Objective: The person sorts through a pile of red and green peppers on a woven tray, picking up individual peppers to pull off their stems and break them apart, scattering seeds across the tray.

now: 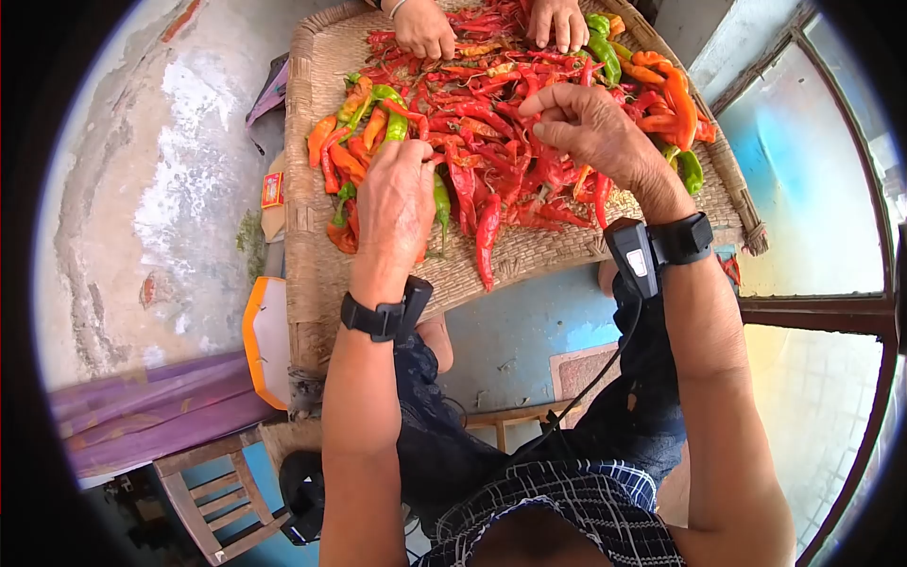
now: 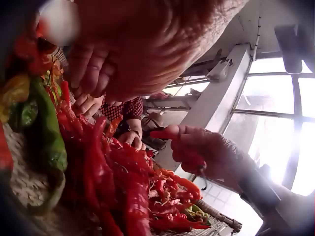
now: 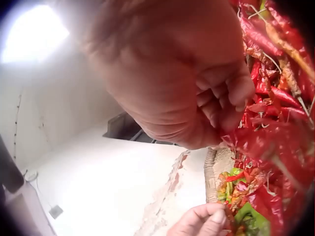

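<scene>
Red chili peppers [image 1: 487, 142] lie heaped over a woven tray [image 1: 312, 246]. My left hand [image 1: 392, 203] is bent over the left side of the heap, just above a green pepper [image 1: 441, 203]. Its thumb and forefinger come close together at the peppers, seen also in the right wrist view; I cannot tell whether they pinch one. Over the right part of the heap, my right hand [image 1: 595, 137] has curled fingers and holds a red chili pepper [image 3: 266, 142], whose red tip and stem show beside the fingers in the left wrist view.
Another person's two hands [image 1: 423, 28] rest on the heap's far side. Orange and green peppers [image 1: 675, 99] lie along the right and left of the tray. A windowed frame [image 1: 812, 300] stands at the right, a plastered wall [image 1: 179, 161] at the left. A cable [image 1: 605, 369] runs from my right wrist.
</scene>
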### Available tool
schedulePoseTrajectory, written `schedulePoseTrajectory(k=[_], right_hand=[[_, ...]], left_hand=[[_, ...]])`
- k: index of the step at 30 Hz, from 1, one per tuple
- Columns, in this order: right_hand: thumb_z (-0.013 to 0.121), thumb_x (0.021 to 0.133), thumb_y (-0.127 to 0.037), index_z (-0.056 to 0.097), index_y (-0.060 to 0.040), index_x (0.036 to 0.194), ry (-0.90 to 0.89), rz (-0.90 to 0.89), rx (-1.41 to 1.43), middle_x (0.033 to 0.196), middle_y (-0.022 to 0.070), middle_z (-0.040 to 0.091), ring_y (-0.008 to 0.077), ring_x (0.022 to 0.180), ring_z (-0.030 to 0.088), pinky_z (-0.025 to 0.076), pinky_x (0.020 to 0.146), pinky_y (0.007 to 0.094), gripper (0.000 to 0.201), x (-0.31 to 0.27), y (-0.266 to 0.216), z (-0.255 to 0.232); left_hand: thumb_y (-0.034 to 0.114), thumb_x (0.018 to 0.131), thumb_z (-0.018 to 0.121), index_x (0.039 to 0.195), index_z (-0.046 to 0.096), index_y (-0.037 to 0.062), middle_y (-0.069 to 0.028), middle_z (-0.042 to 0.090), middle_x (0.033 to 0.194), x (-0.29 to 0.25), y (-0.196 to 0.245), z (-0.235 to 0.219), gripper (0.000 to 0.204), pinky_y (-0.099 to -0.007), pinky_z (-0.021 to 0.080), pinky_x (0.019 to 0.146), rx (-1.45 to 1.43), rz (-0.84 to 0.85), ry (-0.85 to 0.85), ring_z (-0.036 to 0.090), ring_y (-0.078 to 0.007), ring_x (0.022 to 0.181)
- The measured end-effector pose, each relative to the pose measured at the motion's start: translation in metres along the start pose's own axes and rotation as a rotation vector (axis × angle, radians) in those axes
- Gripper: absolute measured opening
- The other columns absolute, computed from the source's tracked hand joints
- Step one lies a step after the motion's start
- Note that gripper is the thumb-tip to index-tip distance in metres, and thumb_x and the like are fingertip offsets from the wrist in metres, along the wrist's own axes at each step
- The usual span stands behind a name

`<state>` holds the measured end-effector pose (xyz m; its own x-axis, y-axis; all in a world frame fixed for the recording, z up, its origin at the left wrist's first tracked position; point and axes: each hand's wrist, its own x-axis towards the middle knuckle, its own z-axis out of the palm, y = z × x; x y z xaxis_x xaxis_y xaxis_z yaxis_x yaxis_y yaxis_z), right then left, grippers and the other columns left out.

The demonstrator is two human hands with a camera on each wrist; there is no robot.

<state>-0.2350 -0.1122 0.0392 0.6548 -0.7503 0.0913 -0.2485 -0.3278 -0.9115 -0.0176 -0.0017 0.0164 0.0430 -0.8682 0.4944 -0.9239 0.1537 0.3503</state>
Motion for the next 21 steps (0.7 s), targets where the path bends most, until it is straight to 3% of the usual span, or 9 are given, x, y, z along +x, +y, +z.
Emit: schedulePoseTrajectory(k=[3, 4, 5, 7, 8, 11, 13, 19, 21], right_hand=[[0.06, 0.087, -0.009, 0.058, -0.0026, 0.114, 0.115, -0.056, 0.284, 0.077, -0.0031, 0.056, 0.0029, 0.061, 0.05, 0.039, 0.052, 0.0172, 0.027, 0.001, 0.002, -0.004], [0.061, 0.087, -0.011, 0.055, -0.0039, 0.119, 0.321, -0.187, 0.239, 0.08, 0.0, 0.059, 0.005, 0.064, 0.053, 0.044, 0.054, 0.02, 0.034, 0.009, 0.014, -0.003], [0.061, 0.087, -0.011, 0.055, -0.0039, 0.119, 0.323, -0.184, 0.238, 0.08, 0.0, 0.059, 0.005, 0.064, 0.053, 0.044, 0.054, 0.02, 0.034, 0.012, 0.02, -0.005], [0.063, 0.086, -0.013, 0.052, -0.0061, 0.124, 0.691, -0.286, -0.47, 0.085, 0.0059, 0.063, 0.0116, 0.066, 0.057, 0.049, 0.059, 0.0256, 0.04, 0.014, 0.027, -0.009], [0.064, 0.084, -0.015, 0.054, -0.0069, 0.123, 0.715, -0.382, -0.65, 0.087, 0.0112, 0.064, 0.0187, 0.068, 0.06, 0.051, 0.064, 0.031, 0.04, 0.015, 0.031, -0.008], [0.065, 0.082, -0.013, 0.063, -0.0027, 0.106, 0.292, -0.334, -0.512, 0.079, 0.0144, 0.064, 0.0208, 0.069, 0.062, 0.051, 0.064, 0.0317, 0.026, 0.006, 0.019, 0.013], [0.066, 0.078, -0.017, 0.067, -0.0026, 0.09, 0.158, -0.21, -0.364, 0.071, 0.0181, 0.064, 0.034, 0.072, 0.064, 0.052, 0.068, 0.0407, 0.019, 0.001, 0.01, 0.033], [0.067, 0.08, -0.019, 0.067, 0.0008, 0.093, -0.02, -0.192, -0.137, 0.071, 0.0153, 0.066, 0.026, 0.067, 0.065, 0.051, 0.064, 0.0362, 0.024, -0.001, 0.011, 0.064], [0.068, 0.08, -0.017, 0.067, 0.0019, 0.091, -0.052, -0.111, 0.049, 0.07, 0.0136, 0.065, 0.0213, 0.063, 0.063, 0.05, 0.061, 0.0332, 0.021, 0.003, 0.015, 0.072]], left_hand=[[0.01, 0.085, 0.058, 0.099, 0.058, -0.0001, -0.0205, 0.06, 0.093, 0.005, -0.012, 0.013, 0.018, -0.0419, 0.048, 0.073, 0.027, 0.041, 0.02, 0.059, -0.0385, 0.088], [0.01, 0.085, 0.058, 0.099, 0.058, -0.0001, -0.0205, 0.06, 0.093, 0.004, -0.011, 0.015, 0.018, -0.0419, 0.048, 0.073, 0.026, 0.04, 0.019, 0.059, -0.0385, 0.088], [0.011, 0.084, 0.06, 0.1, 0.058, 0.0, -0.0211, 0.06, 0.094, 0.003, -0.006, 0.018, 0.02, -0.0421, 0.048, 0.074, 0.013, -0.005, -0.034, 0.059, -0.0385, 0.088], [0.012, 0.083, 0.061, 0.102, 0.058, 0.0, -0.0217, 0.061, 0.095, 0.003, 0.006, 0.023, 0.022, -0.0423, 0.048, 0.074, -0.006, -0.044, -0.091, 0.059, -0.0385, 0.089], [0.013, 0.083, 0.062, 0.103, 0.057, 0.0002, -0.0222, 0.061, 0.096, 0.003, 0.013, 0.024, 0.025, -0.0427, 0.048, 0.074, 0.005, -0.102, -0.133, 0.059, -0.0385, 0.089], [0.015, 0.08, 0.066, 0.108, 0.055, -0.0001, -0.0222, 0.062, 0.095, 0.002, 0.01, 0.031, 0.034, -0.0412, 0.049, 0.07, 0.038, -0.122, -0.182, 0.061, -0.0383, 0.084], [0.009, 0.081, 0.066, 0.11, 0.053, -0.0007, -0.0164, 0.065, 0.09, 0.005, 0.006, 0.033, 0.033, -0.0349, 0.049, 0.062, -0.12, -0.273, -0.268, 0.064, -0.0285, 0.072], [0.004, 0.085, 0.063, 0.117, 0.05, 0.0025, -0.0032, 0.063, 0.083, 0.012, 0.009, 0.018, 0.035, -0.0217, 0.045, 0.055, -0.85, -0.573, -0.143, 0.057, -0.0072, 0.065], [0.004, 0.085, 0.063, 0.119, 0.048, 0.0031, -0.0034, 0.062, 0.083, 0.01, 0.011, 0.014, 0.038, -0.0212, 0.046, 0.057, -0.861, -0.588, -0.144, 0.057, -0.0079, 0.065]])
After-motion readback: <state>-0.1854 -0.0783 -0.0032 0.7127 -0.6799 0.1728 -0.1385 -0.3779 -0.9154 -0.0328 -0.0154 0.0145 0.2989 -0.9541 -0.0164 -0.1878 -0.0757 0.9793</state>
